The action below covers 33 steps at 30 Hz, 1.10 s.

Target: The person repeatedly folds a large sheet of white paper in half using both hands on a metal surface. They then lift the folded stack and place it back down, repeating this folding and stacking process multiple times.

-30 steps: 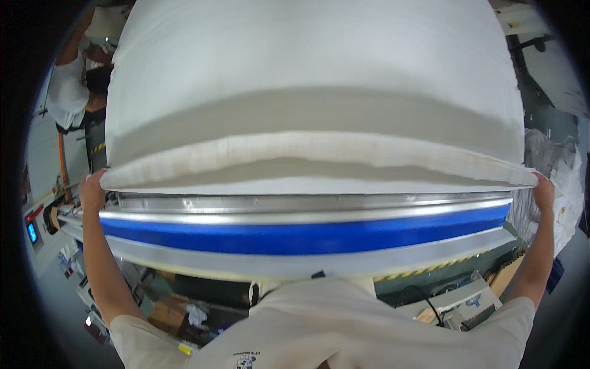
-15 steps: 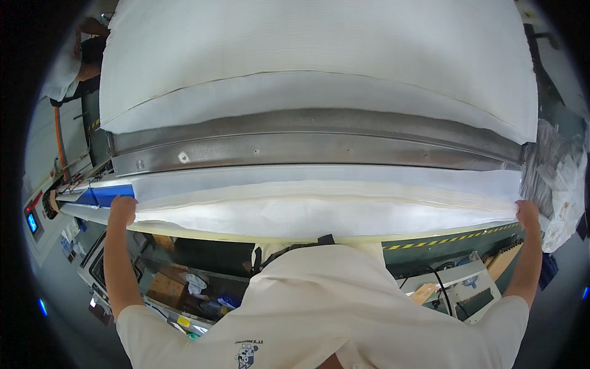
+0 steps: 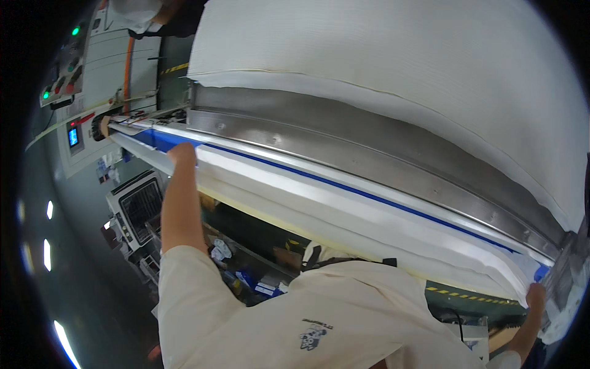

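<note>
A long white sheet of fabric-like material, folded in layers, stretches between my two hands across a narrow work surface in front of me. My left hand is closed on its left end, beside a blue strip. At the far right end, my right hand grips the other corner; its fingertips are partly hidden. A thin line of the blue surface shows along the sheet's far edge. Beyond it runs a grey metal plate, with a wide stack of white sheets behind.
On the left stands a pale machine cabinet with a small lit screen and an orange tube. Clear plastic wrap hangs at the right end. Below are an open box of odds and ends and a black-fronted appliance. Another person's arm shows at upper left.
My view has turned toward the left. The white sheet's far edge has come toward me, away from the metal plate, uncovering a blue line. Both hands still hold its ends.
</note>
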{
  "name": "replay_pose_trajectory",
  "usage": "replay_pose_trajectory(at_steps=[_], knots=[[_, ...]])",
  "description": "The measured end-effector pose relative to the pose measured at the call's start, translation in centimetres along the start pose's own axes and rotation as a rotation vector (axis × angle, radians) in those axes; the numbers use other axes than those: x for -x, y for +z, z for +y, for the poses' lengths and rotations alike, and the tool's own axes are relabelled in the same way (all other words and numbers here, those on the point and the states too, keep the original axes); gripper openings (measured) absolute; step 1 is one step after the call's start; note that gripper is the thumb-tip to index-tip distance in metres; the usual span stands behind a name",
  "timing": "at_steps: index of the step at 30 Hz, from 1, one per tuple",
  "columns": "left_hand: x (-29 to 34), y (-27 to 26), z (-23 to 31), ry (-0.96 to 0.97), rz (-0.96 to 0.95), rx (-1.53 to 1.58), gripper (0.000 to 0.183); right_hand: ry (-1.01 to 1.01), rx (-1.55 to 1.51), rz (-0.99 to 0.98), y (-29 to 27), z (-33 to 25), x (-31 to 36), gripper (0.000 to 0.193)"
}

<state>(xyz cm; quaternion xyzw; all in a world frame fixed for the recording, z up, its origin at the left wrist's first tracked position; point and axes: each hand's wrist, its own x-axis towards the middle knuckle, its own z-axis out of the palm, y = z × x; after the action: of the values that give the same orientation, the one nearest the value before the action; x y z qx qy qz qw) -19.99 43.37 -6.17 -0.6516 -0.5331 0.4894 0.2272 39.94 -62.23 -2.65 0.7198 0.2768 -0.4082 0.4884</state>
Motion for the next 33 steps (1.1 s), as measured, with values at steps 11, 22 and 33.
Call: replay_pose_trajectory(at_steps=[11,22,33], knots=[[7.1,-3.8,5.8,0.220,0.457,0.419,0.029,-0.231,-0.576,-0.395,-16.7,-10.3,1.3,0.068],[7.5,-1.3,6.4,0.169,0.453,0.806,0.033,-0.095,-0.759,-0.137,-16.3,-13.0,0.0,0.021],[4.9,-5.8,13.2,0.447,1.064,1.132,0.031,-0.458,-0.980,0.605,-38.5,-27.5,5.5,0.018]])
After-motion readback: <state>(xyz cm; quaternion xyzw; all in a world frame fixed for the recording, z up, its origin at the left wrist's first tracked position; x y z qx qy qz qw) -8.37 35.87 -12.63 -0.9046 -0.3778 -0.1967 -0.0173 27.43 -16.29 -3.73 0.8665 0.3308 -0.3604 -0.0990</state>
